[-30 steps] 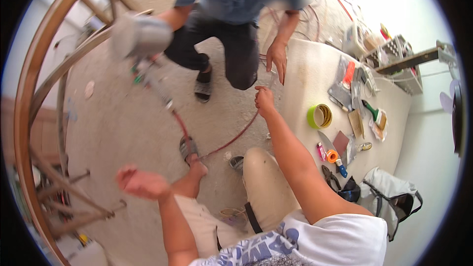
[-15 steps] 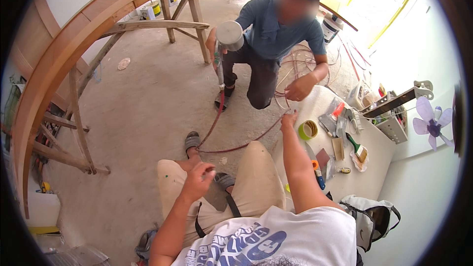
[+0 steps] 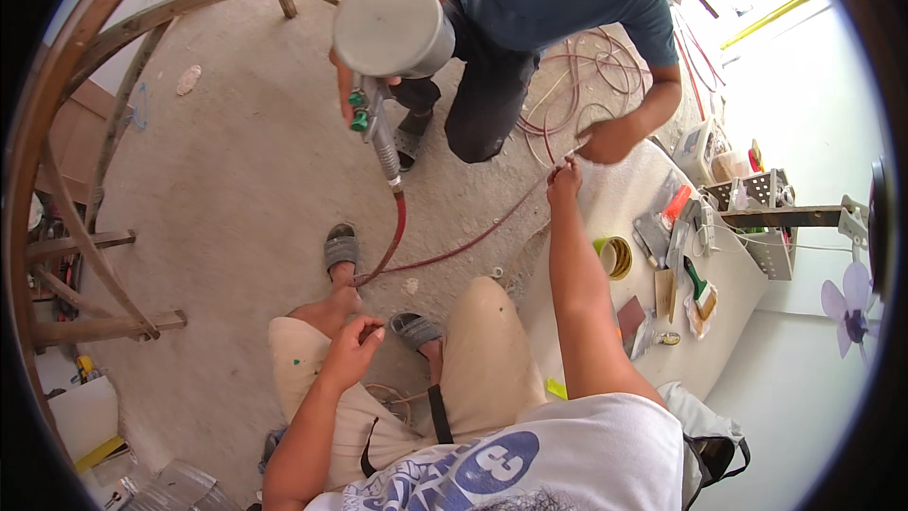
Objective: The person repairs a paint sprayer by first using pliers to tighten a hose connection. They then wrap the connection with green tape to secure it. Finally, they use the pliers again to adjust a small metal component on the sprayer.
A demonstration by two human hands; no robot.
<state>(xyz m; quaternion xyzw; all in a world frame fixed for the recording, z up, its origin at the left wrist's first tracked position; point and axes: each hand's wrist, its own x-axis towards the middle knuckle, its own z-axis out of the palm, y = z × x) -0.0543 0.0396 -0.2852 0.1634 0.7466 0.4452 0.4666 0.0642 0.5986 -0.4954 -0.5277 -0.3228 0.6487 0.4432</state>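
My right hand (image 3: 565, 180) is stretched far forward, its fingertips pinched at a thin white stick (image 3: 575, 149) that also meets a co-worker's hand (image 3: 610, 142). What kind of stick it is cannot be made out. Over my left thigh, my left hand (image 3: 353, 352) is raised with fingers curled together; anything inside them is hidden. The co-worker, kneeling opposite, grips a spray gun (image 3: 378, 137) with a large grey cup (image 3: 390, 26) on top and green knobs. From its lower end a red hose (image 3: 398, 227) runs down past my foot.
On the pale bench (image 3: 700, 360) at right lie a green tape roll (image 3: 615, 258), a brush (image 3: 702, 290), several scrapers (image 3: 653, 232) and sandpaper (image 3: 630, 316). Coiled hoses (image 3: 577, 85) cover the floor behind. A wooden trestle (image 3: 80, 227) stands left, a small purple fan (image 3: 851, 308) far right.
The co-worker has leaned closer, bringing the spray gun nearer. Their free hand and my right hand have come together at the white stick. My left hand stays curled, and my view has shifted.
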